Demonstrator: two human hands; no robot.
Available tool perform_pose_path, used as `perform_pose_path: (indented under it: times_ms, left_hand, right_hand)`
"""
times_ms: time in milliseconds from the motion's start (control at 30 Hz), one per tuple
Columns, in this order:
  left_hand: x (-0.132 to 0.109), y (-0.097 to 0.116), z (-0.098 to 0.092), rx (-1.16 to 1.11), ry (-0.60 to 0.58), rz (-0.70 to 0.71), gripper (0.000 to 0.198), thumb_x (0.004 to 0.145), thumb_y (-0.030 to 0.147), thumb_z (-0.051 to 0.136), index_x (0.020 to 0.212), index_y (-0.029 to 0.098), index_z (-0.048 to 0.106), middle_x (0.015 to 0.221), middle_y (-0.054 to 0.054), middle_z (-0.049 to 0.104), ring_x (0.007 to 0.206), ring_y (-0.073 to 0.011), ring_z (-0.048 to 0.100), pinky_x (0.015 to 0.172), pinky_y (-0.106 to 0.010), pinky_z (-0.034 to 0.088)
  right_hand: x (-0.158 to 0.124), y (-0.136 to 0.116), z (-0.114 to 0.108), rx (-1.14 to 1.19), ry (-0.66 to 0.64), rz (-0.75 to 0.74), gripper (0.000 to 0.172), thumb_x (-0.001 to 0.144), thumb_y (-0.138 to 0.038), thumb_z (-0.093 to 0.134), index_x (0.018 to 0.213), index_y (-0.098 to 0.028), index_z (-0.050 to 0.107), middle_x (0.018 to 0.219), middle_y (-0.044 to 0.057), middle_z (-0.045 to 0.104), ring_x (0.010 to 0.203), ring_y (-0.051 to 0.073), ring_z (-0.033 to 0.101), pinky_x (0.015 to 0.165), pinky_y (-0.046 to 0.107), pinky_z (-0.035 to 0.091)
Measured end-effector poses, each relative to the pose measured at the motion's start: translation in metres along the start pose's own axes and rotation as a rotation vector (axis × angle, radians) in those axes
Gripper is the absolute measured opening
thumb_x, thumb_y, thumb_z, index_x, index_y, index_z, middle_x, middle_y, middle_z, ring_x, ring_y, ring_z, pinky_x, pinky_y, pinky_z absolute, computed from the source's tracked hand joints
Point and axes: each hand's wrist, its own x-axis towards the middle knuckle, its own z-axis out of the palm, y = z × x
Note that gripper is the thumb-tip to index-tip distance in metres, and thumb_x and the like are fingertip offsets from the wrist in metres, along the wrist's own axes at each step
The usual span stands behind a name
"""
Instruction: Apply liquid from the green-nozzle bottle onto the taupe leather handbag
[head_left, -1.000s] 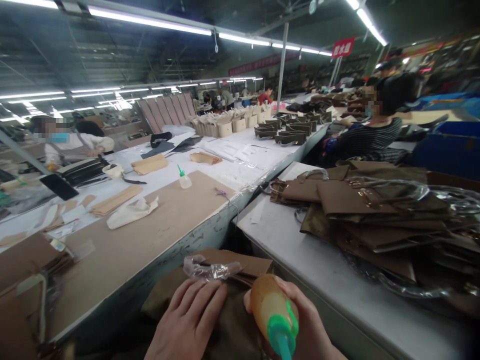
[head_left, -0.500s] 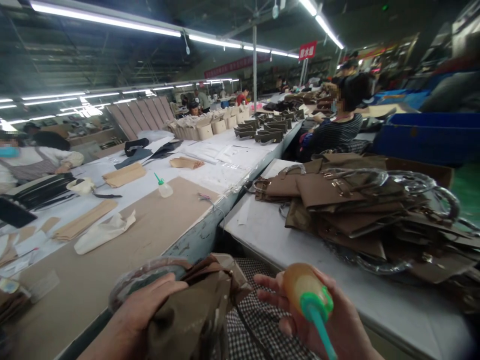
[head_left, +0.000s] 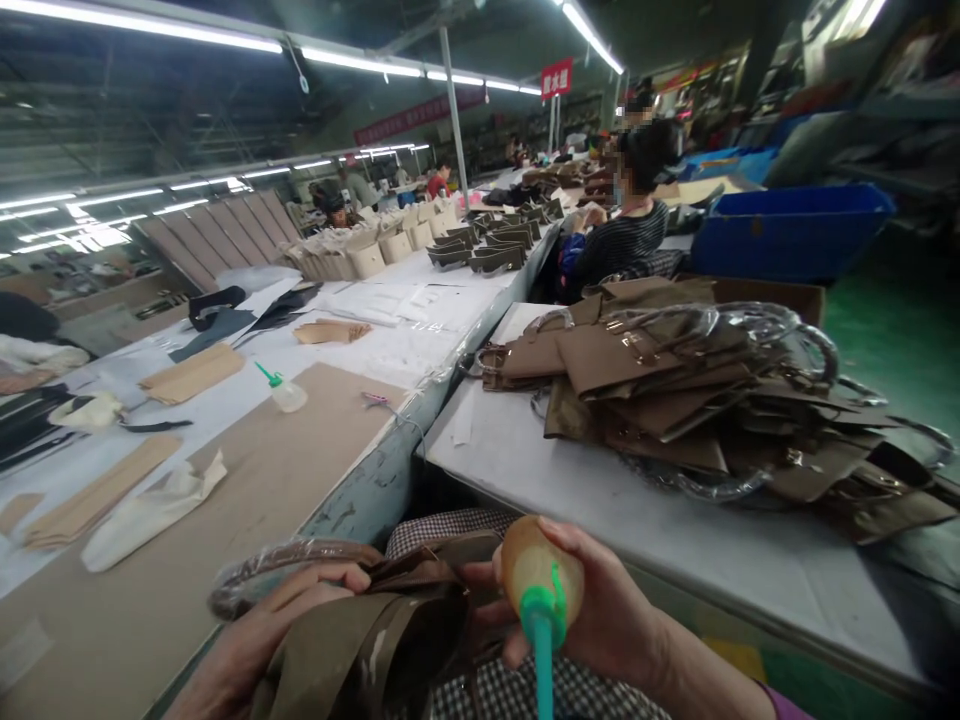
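My right hand (head_left: 600, 620) grips an amber glue bottle (head_left: 536, 575) whose green nozzle points down at me. My left hand (head_left: 259, 640) holds a folded olive-brown bag piece (head_left: 352, 640) in my lap, with a plastic-wrapped handle (head_left: 292, 558) arching over it. The bottle sits just right of the bag's upper edge. A checked cloth (head_left: 450, 525) lies under both hands.
A heap of brown bags with wrapped handles (head_left: 675, 390) covers the white table (head_left: 570, 490) on the right. The long bench (head_left: 247, 490) on the left carries a small glue bottle (head_left: 283, 392), tan pieces and a white cloth (head_left: 142, 515). A seated person (head_left: 630, 235) works beyond; a blue bin (head_left: 787, 230) stands at the right.
My view has swung right. The glue bottle moved left, close to the bag piece, and my left hand has gathered the piece tighter in my lap.
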Motion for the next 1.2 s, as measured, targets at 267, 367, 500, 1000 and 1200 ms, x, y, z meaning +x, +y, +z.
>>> perform_pose_path:
  times_ms: [267, 367, 500, 1000, 1200]
  left_hand:
    - [-0.005, 0.020, 0.005, 0.149, -0.017, -0.164, 0.023, 0.083, 0.045, 0.073, 0.093, 0.026, 0.080, 0.111, 0.002, 0.079, 0.104, -0.0186, 0.072, 0.080, -0.011, 0.054]
    - [-0.009, 0.023, 0.009, 0.369, -0.085, 0.136, 0.022, 0.096, 0.036, 0.056, 0.092, 0.029, 0.077, 0.108, 0.004, 0.077, 0.095, -0.0126, 0.073, 0.078, -0.007, 0.052]
    - [-0.007, 0.016, 0.006, 0.633, -0.209, 0.681, 0.028, 0.093, 0.020, 0.054, 0.107, 0.034, 0.074, 0.127, 0.005, 0.072, 0.109, -0.0110, 0.074, 0.092, -0.004, 0.049]
    - [0.009, 0.036, 0.043, 1.136, -0.380, 1.346, 0.063, 0.092, 0.007, 0.045, 0.155, 0.014, 0.043, 0.124, -0.020, 0.075, 0.100, -0.0289, 0.077, 0.085, -0.038, 0.066]
    - [0.008, 0.034, 0.009, 0.943, -0.370, 1.241, 0.031, 0.094, 0.012, 0.051, 0.112, 0.020, 0.075, 0.109, -0.010, 0.081, 0.084, -0.0229, 0.078, 0.080, -0.023, 0.064]
  right_hand:
    - [0.000, -0.005, 0.009, 0.129, -0.097, -0.042, 0.051, 0.088, -0.052, 0.064, 0.093, -0.003, 0.074, 0.106, 0.021, 0.077, 0.088, 0.023, 0.074, 0.081, 0.029, 0.058]
    - [-0.001, -0.007, 0.015, 0.193, -0.078, -0.049, 0.051, 0.089, -0.051, 0.065, 0.098, -0.002, 0.075, 0.105, 0.020, 0.077, 0.092, 0.024, 0.074, 0.086, 0.031, 0.057]
    - [0.000, -0.007, 0.028, 0.275, -0.029, -0.133, 0.040, 0.094, -0.043, 0.064, 0.097, -0.004, 0.075, 0.096, 0.015, 0.079, 0.086, 0.021, 0.074, 0.081, 0.029, 0.058]
    - [0.008, -0.004, 0.091, 0.455, 0.053, -0.251, 0.045, 0.098, -0.050, 0.047, 0.108, -0.013, 0.072, 0.094, 0.011, 0.078, 0.082, 0.021, 0.071, 0.076, 0.030, 0.053]
    - [-0.002, -0.018, 0.061, 0.216, 0.042, -0.193, 0.053, 0.090, -0.058, 0.057, 0.111, -0.011, 0.068, 0.116, 0.022, 0.075, 0.100, 0.036, 0.074, 0.101, 0.049, 0.048]
